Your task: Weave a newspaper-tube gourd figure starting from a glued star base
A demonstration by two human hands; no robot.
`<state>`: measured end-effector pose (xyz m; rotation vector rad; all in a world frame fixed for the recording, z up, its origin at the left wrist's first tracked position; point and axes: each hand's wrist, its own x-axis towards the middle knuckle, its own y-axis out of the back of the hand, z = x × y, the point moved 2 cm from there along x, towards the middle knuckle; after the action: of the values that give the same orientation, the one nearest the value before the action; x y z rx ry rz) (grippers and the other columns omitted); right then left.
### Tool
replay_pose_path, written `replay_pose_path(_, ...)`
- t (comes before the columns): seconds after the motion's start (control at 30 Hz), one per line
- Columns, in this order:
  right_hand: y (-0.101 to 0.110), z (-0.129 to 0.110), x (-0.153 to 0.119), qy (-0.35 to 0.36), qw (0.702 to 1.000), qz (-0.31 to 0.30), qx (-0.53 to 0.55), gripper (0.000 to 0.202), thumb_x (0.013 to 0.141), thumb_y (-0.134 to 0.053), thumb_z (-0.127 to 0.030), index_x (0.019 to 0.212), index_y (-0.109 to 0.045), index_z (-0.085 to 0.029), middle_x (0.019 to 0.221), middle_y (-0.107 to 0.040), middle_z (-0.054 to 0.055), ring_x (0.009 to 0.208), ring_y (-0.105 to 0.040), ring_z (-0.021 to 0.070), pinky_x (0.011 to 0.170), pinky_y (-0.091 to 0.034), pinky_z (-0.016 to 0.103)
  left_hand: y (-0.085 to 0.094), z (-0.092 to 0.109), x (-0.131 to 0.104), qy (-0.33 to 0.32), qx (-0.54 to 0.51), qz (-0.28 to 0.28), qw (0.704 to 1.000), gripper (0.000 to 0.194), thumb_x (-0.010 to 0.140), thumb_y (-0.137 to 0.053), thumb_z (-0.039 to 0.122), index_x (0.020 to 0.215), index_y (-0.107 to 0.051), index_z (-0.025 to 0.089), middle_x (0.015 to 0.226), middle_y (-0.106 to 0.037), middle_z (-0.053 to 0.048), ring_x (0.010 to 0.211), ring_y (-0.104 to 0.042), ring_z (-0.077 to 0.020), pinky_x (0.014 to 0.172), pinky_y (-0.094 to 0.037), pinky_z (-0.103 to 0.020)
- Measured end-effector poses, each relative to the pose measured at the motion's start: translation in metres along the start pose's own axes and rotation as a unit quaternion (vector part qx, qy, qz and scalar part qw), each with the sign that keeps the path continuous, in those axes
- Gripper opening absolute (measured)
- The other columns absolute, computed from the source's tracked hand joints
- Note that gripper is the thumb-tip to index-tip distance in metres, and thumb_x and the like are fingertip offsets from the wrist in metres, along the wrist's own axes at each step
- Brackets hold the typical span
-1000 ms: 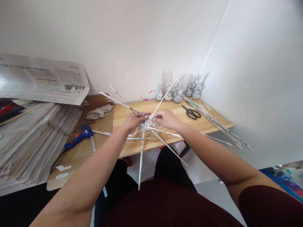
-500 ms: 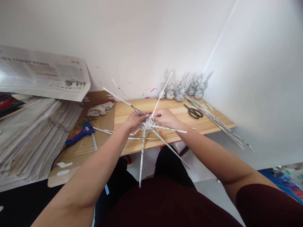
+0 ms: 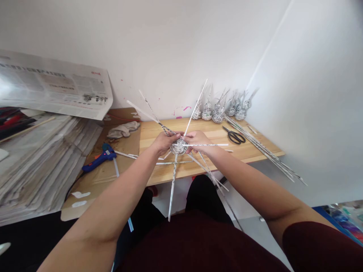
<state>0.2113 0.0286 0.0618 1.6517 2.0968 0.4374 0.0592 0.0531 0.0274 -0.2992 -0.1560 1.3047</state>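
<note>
At far left stood a stack of newspapers (image 3: 51,162); next, a blue glue gun (image 3: 100,156) lay on cardboard (image 3: 93,198). The left hand (image 3: 165,143) was closed on the left far rim of the round woven piece (image 3: 178,149), thumb uppermost. This piece was between both hands, over the wooden tabletop (image 3: 146,138), its paper rods (image 3: 172,185) fanning outward. The right hand (image 3: 197,138) was nearly closed, fingertips gathered at the far right rim; which rod they pinched could not be told. Farther right were gourd-shaped woven pieces (image 3: 217,113), black scissors (image 3: 235,137) and a bundle of loose rods (image 3: 259,145).

Assessment: the left grip should steady the rim without crushing it; the right should fold each rod close to its base, under light, even tension. Rods crossing the right wrist could snag or kink.
</note>
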Motion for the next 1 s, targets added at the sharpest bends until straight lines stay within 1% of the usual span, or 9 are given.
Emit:
replay_pose_path(0.2, 0.0, 0.008, 0.011, 0.025, 0.997, 0.046, -0.056, 0.034, 0.084, -0.066, -0.045, 0.068, -0.066, -0.015, 0.043, -0.054, -0.003, 0.037, -0.053, 0.0102, 0.039, -0.035, 0.019, -0.005, 0.0, -0.001, 0.036, -0.015, 0.029, 0.999, 0.044, 0.052, -0.091, 0.027, 0.089, -0.076, 0.01, 0.07, -0.072, -0.006, 0.064, -0.064, -0.0149, 0.066, -0.052, -0.028)
replay_pose_path(0.3, 0.002, 0.01, 0.014, 0.025, 0.994, 0.07, -0.083, 0.036, 0.083, -0.065, -0.048, 0.069, -0.069, -0.015, 0.047, -0.058, -0.001, 0.038, -0.052, 0.0107, 0.041, -0.037, 0.021, -0.003, 0.002, -0.004, 0.041, -0.014, 0.051, 0.998, 0.04, 0.063, -0.086, 0.027, 0.097, -0.072, 0.012, 0.075, -0.072, -0.005, 0.064, -0.064, -0.0134, 0.066, -0.052, -0.027)
replay_pose_path(0.47, 0.013, 0.015, 0.018, 0.027, 0.984, 0.124, -0.123, 0.032, 0.085, -0.061, -0.044, 0.077, -0.073, -0.017, 0.06, -0.066, 0.002, 0.047, -0.058, 0.012, 0.048, -0.042, 0.021, 0.007, 0.002, -0.017, 0.03, 0.037, 0.081, 0.996, 0.019, 0.083, -0.067, 0.026, 0.095, -0.068, 0.011, 0.084, -0.073, -0.008, 0.071, -0.068, -0.0136, 0.075, -0.053, -0.028)
replay_pose_path(0.57, 0.018, 0.016, 0.018, 0.033, 0.978, 0.15, -0.142, 0.03, 0.086, -0.057, -0.041, 0.08, -0.074, -0.018, 0.062, -0.067, 0.001, 0.052, -0.06, 0.0128, 0.052, -0.043, 0.022, 0.008, -0.003, -0.026, 0.016, 0.089, 0.106, 0.99, 0.03, 0.077, -0.063, 0.015, 0.107, -0.068, 0.012, 0.092, -0.075, -0.008, 0.078, -0.069, -0.0147, 0.081, -0.051, -0.029)
replay_pose_path(0.63, 0.018, 0.015, 0.015, 0.035, 0.976, 0.158, -0.147, 0.03, 0.087, -0.057, -0.041, 0.08, -0.074, -0.018, 0.064, -0.068, 0.002, 0.054, -0.06, 0.0134, 0.054, -0.043, 0.022, 0.005, -0.005, -0.03, -0.016, 0.145, 0.086, 0.985, 0.037, 0.073, -0.065, 0.014, 0.109, -0.07, 0.015, 0.096, -0.075, -0.007, 0.084, -0.069, -0.017, 0.083, -0.049, -0.03)
replay_pose_path(0.73, 0.016, 0.011, 0.009, 0.039, 0.975, 0.163, -0.147, 0.03, 0.087, -0.057, -0.041, 0.08, -0.075, -0.017, 0.063, -0.068, 0.003, 0.054, -0.061, 0.0139, 0.055, -0.042, 0.023, -0.001, -0.005, -0.033, -0.088, 0.256, 0.084, 0.959, 0.033, 0.07, -0.072, 0.026, 0.102, -0.075, 0.02, 0.092, -0.076, -0.004, 0.09, -0.068, -0.0229, 0.082, -0.047, -0.029)
replay_pose_path(0.83, 0.015, 0.009, 0.003, 0.044, 0.976, 0.164, -0.134, 0.033, 0.087, -0.059, -0.044, 0.077, -0.074, -0.016, 0.059, -0.065, 0.002, 0.048, -0.058, 0.0129, 0.051, -0.04, 0.023, -0.002, -0.006, -0.03, -0.125, 0.32, 0.155, 0.926, 0.025, 0.066, -0.077, 0.037, 0.086, -0.079, 0.022, 0.074, -0.074, -0.004, 0.08, -0.067, -0.0255, 0.073, -0.044, -0.029)
replay_pose_path(0.9, 0.014, 0.009, 0.001, 0.042, 0.978, 0.163, -0.119, 0.035, 0.086, -0.061, -0.047, 0.076, -0.073, -0.015, 0.057, -0.064, 0.001, 0.043, -0.056, 0.012, 0.049, -0.039, 0.023, 0.001, -0.01, -0.026, -0.123, 0.304, 0.2, 0.923, 0.02, 0.066, -0.077, 0.04, 0.07, -0.076, 0.021, 0.06, -0.069, -0.004, 0.071, -0.065, -0.0237, 0.066, -0.043, -0.028)
replay_pose_path(1.0, 0.015, 0.012, 0.001, 0.034, 0.981, 0.162, -0.097, 0.034, 0.085, -0.062, -0.047, 0.079, -0.073, -0.015, 0.061, -0.065, 0.001, 0.042, -0.055, 0.0113, 0.048, -0.04, 0.023, 0.007, -0.018, -0.021, -0.093, 0.25, 0.229, 0.936, 0.029, 0.07, -0.072, 0.045, 0.057, -0.07, 0.018, 0.055, -0.066, -0.005, 0.063, -0.062, -0.02, 0.061, -0.042, -0.026)
